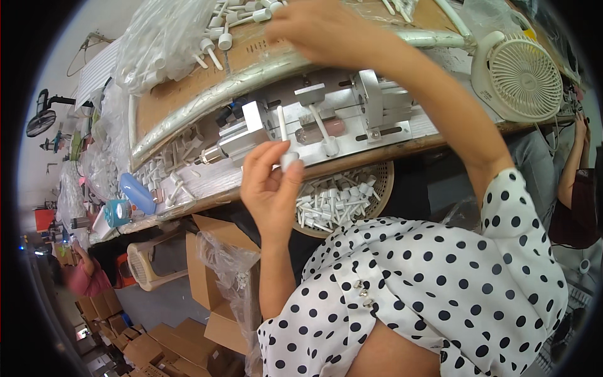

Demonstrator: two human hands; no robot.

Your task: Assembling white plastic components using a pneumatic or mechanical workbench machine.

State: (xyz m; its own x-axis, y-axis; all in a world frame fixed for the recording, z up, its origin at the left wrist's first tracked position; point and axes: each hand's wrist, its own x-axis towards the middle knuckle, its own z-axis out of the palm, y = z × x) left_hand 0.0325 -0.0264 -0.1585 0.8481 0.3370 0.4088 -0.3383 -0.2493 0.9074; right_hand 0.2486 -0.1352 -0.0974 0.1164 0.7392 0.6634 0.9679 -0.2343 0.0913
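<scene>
My left hand is closed in a pinch on a white cap with a thin stick, which points up in front of a metal jig on the bench. Within the jig, another white stick-cap lies on the metal base between the two blocks. My right hand reaches over the padded rim to the raised board, beside a heap of white stick-caps. Its fingertips are blurred, so whether they grip a piece cannot be told.
Below the bench edge, a round basket holds many white stick-caps. A white fan stands at the right. Plastic bags lie at the upper left, near a blue tray. An opened cardboard box stands beside a stool.
</scene>
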